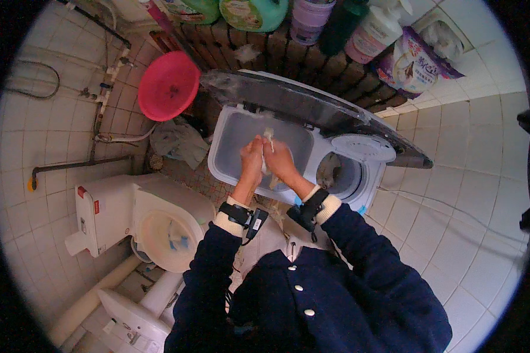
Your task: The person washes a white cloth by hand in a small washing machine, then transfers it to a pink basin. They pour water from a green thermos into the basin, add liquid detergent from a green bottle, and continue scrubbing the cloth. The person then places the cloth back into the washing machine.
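Observation:
My left hand [250,159] and my right hand [281,161] are side by side over the wash tub [229,141] of a twin-tub washing machine. Both are closed around a pale, twisted cloth [268,133]. One end sticks out past my fingertips, and a lighter piece hangs below between my wrists; how much is inside my fists is hidden. To the right is the round spin tub [357,178] with crumpled dark fabric [329,170] in it. Its small inner lid [364,148] is raised, as is the machine's large dark lid [300,95] behind.
Behind the lid, a slatted rack [265,53] holds detergent jugs [254,13], bottles and a purple-and-white pouch [413,66]. A pink basin [168,86] and a heap of grey cloth [179,141] are at left. Nearer are a toilet [148,194] and a washbasin [132,315]. A white cord [450,207] runs right.

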Demonstrator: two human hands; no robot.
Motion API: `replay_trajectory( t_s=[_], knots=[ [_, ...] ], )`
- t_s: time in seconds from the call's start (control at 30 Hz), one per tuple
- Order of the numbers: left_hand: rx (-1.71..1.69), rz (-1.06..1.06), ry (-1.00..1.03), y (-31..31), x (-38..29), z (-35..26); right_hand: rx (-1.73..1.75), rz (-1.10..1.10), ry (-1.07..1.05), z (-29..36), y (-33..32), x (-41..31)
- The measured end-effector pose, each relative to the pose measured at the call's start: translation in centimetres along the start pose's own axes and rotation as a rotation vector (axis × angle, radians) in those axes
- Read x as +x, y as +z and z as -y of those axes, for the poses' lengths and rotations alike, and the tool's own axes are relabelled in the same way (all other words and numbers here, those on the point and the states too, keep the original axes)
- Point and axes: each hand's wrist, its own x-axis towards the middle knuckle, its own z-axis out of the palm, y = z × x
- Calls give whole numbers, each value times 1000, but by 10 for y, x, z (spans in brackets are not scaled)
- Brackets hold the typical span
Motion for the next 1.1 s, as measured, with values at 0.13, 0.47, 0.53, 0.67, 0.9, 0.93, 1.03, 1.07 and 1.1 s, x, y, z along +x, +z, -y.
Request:
replay_trajectory(
  t_s=[0.13,0.47,0.53,0.67,0.9,0.93,1.03,1.07,1.1],
  knots=[
    [-85,-62,-42,-1,1,-1,-30,-35,-81,-2,5,0],
    [-43,-140,-19,1,0,2,14,-76,-91,-5,3,4],
    [2,-148,14,1,1,2,106,-2,-37,-3,2,4],
    [59,-116,16,1,3,4,-30,-22,-62,1,0,2],
    [-66,-58,25,-1,2,3,34,9,9,3,-2,2],
    [-35,-86,-27,-1,0,2,63,-54,-7,2,-1,1],
    [-28,-67,-35,-2,-1,0,-46,-1,-19,-2,2,1],
    [-53,-63,-49,-2,-1,0,-53,-41,-89,-3,5,0],
    [-68,-127,-107,-2,-2,0,-78,-73,-124,-4,6,-1]
  ],
)
